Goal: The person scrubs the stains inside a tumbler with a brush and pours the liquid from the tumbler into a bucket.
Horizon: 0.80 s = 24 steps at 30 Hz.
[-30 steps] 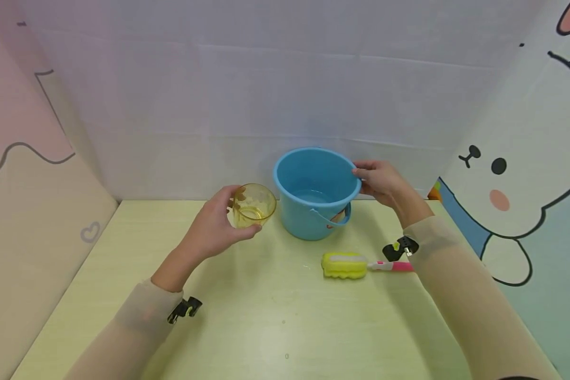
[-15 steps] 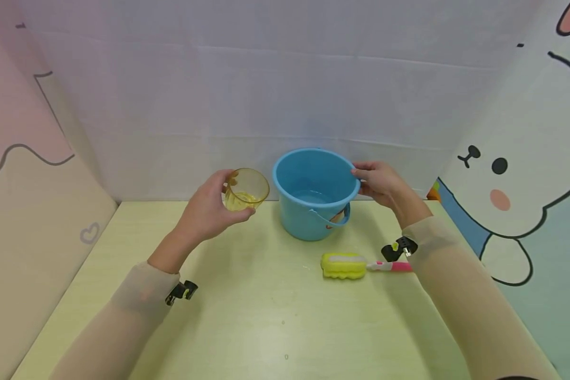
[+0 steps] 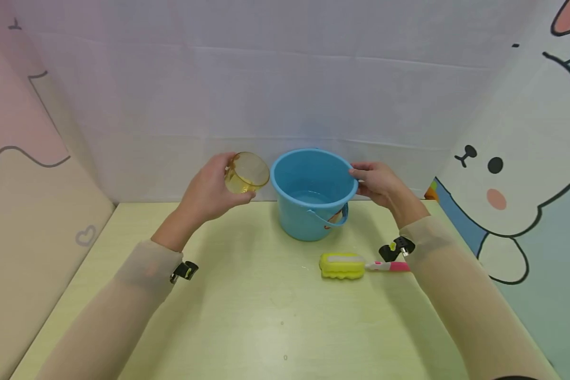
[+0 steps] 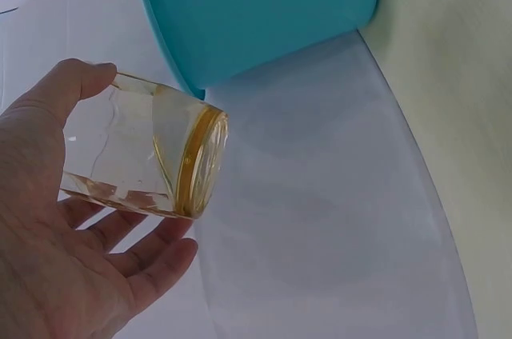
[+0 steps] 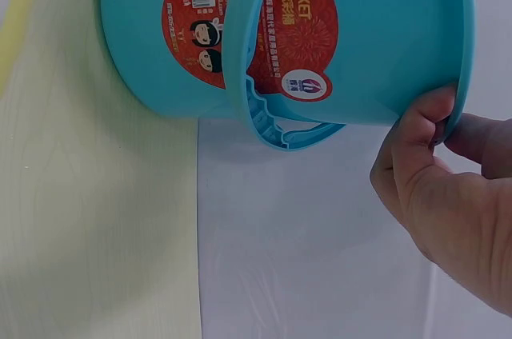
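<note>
In the head view my left hand [image 3: 211,187] holds a clear amber glass [image 3: 247,173] in the air, just left of the blue bucket [image 3: 311,216]. Thumb and fingers lie around the glass's sides in the left wrist view, its thick base [image 4: 204,163] uncovered. My right hand [image 3: 385,187] pinches the bucket's rim on the right side. The right wrist view shows curled fingers [image 5: 420,135] under the rim, with a red label [image 5: 300,27] on the bucket's wall. A little liquid seems to lie at the bucket's bottom.
A yellow-green sponge brush [image 3: 342,265] with a pink and white handle [image 3: 391,266] lies in front of the bucket on the pale table [image 3: 247,316]. Behind stands a white sheet wall [image 3: 285,95]; printed panels flank both sides.
My left hand has raised the glass and moved it slightly left, from low beside the bucket to about rim height. The right hand still pinches the rim.
</note>
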Each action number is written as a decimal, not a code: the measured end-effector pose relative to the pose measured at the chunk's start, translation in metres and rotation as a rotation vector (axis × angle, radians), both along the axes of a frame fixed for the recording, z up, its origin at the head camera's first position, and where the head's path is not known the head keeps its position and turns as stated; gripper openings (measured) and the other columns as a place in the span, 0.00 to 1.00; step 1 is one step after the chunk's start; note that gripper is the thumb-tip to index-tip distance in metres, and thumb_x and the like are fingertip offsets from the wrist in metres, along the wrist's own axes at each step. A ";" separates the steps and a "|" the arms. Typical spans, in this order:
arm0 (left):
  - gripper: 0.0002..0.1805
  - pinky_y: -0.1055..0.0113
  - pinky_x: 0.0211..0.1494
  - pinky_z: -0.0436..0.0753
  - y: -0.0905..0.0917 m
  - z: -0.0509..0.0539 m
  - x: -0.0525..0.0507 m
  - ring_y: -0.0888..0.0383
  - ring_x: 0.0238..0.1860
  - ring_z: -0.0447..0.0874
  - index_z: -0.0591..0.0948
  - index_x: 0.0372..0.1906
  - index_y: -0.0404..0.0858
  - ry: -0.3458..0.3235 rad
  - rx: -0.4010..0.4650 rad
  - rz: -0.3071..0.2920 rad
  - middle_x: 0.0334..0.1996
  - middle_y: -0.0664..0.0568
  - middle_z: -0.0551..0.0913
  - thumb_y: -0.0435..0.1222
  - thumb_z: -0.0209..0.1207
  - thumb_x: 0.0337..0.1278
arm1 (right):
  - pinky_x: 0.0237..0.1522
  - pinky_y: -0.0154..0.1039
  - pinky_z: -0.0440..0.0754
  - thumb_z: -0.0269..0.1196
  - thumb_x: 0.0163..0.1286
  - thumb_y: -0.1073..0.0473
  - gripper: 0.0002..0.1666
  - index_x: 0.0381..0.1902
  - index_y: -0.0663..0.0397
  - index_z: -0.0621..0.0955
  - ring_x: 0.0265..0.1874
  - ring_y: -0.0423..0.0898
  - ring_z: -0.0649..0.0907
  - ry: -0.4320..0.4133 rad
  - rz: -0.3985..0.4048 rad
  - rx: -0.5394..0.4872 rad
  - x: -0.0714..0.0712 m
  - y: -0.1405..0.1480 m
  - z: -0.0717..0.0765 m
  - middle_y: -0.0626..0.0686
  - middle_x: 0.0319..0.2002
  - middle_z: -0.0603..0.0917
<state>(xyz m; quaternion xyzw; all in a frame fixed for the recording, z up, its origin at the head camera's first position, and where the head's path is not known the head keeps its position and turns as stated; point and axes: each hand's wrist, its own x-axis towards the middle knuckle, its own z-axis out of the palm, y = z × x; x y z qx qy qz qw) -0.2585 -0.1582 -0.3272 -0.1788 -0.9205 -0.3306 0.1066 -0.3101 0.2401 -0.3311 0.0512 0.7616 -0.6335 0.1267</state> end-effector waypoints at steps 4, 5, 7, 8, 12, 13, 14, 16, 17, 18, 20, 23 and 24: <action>0.51 0.45 0.60 0.82 0.004 0.004 -0.007 0.43 0.61 0.76 0.67 0.76 0.33 0.015 0.002 -0.019 0.68 0.41 0.73 0.49 0.78 0.51 | 0.61 0.45 0.84 0.53 0.87 0.59 0.33 0.82 0.64 0.61 0.55 0.52 0.84 0.001 0.001 0.003 0.001 -0.001 0.000 0.65 0.75 0.70; 0.50 0.45 0.60 0.83 0.005 0.004 -0.009 0.43 0.61 0.76 0.67 0.76 0.33 0.018 0.000 -0.024 0.68 0.41 0.73 0.48 0.78 0.52 | 0.59 0.44 0.85 0.53 0.87 0.59 0.33 0.82 0.64 0.61 0.57 0.53 0.84 0.001 0.001 0.001 0.001 -0.001 0.000 0.65 0.75 0.70; 0.49 0.45 0.59 0.83 0.007 0.007 -0.012 0.44 0.61 0.76 0.68 0.76 0.34 0.023 -0.001 -0.032 0.68 0.41 0.73 0.48 0.77 0.52 | 0.56 0.42 0.86 0.53 0.87 0.59 0.33 0.82 0.64 0.61 0.59 0.56 0.83 0.001 0.000 -0.001 0.000 -0.002 0.000 0.65 0.75 0.70; 0.49 0.45 0.59 0.83 0.008 0.008 -0.014 0.44 0.61 0.76 0.68 0.76 0.34 0.028 -0.005 -0.034 0.68 0.41 0.73 0.47 0.77 0.52 | 0.55 0.41 0.86 0.53 0.87 0.59 0.33 0.82 0.64 0.61 0.61 0.57 0.82 0.000 -0.001 -0.005 0.000 -0.002 -0.001 0.65 0.75 0.70; 0.49 0.45 0.59 0.83 0.012 0.012 -0.020 0.44 0.61 0.75 0.68 0.76 0.36 0.047 -0.017 -0.037 0.68 0.42 0.73 0.47 0.77 0.52 | 0.54 0.40 0.86 0.54 0.86 0.58 0.34 0.82 0.64 0.61 0.61 0.56 0.82 -0.001 -0.002 -0.006 0.000 -0.003 -0.001 0.66 0.75 0.69; 0.49 0.45 0.59 0.83 0.013 0.014 -0.022 0.44 0.61 0.75 0.68 0.76 0.36 0.052 -0.022 -0.036 0.68 0.42 0.73 0.47 0.77 0.52 | 0.54 0.40 0.86 0.54 0.86 0.58 0.34 0.82 0.64 0.61 0.60 0.55 0.83 0.000 -0.002 -0.006 0.000 -0.003 -0.001 0.65 0.75 0.70; 0.49 0.45 0.59 0.83 0.014 0.015 -0.024 0.44 0.61 0.75 0.68 0.76 0.37 0.056 -0.027 -0.035 0.68 0.42 0.73 0.47 0.77 0.52 | 0.53 0.39 0.87 0.54 0.86 0.58 0.34 0.82 0.64 0.61 0.59 0.55 0.83 0.002 -0.002 -0.004 0.000 -0.004 -0.001 0.65 0.75 0.70; 0.49 0.45 0.58 0.82 0.016 0.017 -0.026 0.44 0.60 0.75 0.68 0.76 0.37 0.056 -0.039 -0.031 0.68 0.42 0.73 0.47 0.77 0.52 | 0.49 0.37 0.87 0.54 0.87 0.58 0.34 0.82 0.64 0.61 0.58 0.55 0.83 0.005 -0.004 -0.005 0.001 -0.004 -0.001 0.65 0.74 0.70; 0.49 0.45 0.58 0.82 0.016 0.018 -0.027 0.44 0.60 0.76 0.68 0.77 0.37 0.056 -0.049 -0.027 0.67 0.42 0.73 0.47 0.76 0.53 | 0.48 0.37 0.88 0.53 0.87 0.58 0.33 0.82 0.64 0.61 0.58 0.54 0.84 0.007 -0.004 -0.008 0.001 -0.005 -0.001 0.65 0.74 0.71; 0.49 0.45 0.58 0.82 0.017 0.019 -0.028 0.44 0.59 0.76 0.67 0.77 0.37 0.054 -0.057 -0.024 0.67 0.42 0.73 0.48 0.76 0.53 | 0.48 0.36 0.88 0.54 0.87 0.58 0.33 0.82 0.64 0.61 0.56 0.53 0.84 0.009 -0.004 -0.009 0.001 -0.005 -0.001 0.65 0.74 0.70; 0.49 0.44 0.58 0.83 0.019 0.021 -0.029 0.43 0.59 0.76 0.67 0.77 0.37 0.047 -0.069 -0.019 0.67 0.42 0.73 0.47 0.76 0.53 | 0.46 0.36 0.88 0.54 0.87 0.58 0.33 0.82 0.64 0.62 0.52 0.51 0.85 0.011 -0.004 -0.014 0.001 -0.006 -0.001 0.65 0.74 0.70; 0.50 0.44 0.59 0.83 0.022 0.023 -0.031 0.42 0.59 0.77 0.66 0.78 0.36 0.044 -0.091 -0.014 0.68 0.41 0.72 0.47 0.77 0.53 | 0.45 0.35 0.88 0.54 0.86 0.58 0.33 0.81 0.65 0.62 0.48 0.48 0.86 0.013 -0.006 -0.020 0.001 -0.006 -0.001 0.67 0.74 0.70; 0.50 0.44 0.59 0.83 0.023 0.024 -0.032 0.42 0.59 0.77 0.66 0.78 0.36 0.045 -0.097 -0.014 0.68 0.40 0.72 0.47 0.77 0.53 | 0.45 0.35 0.88 0.54 0.86 0.58 0.33 0.81 0.65 0.62 0.48 0.48 0.86 0.013 -0.008 -0.022 0.001 -0.006 -0.001 0.67 0.73 0.70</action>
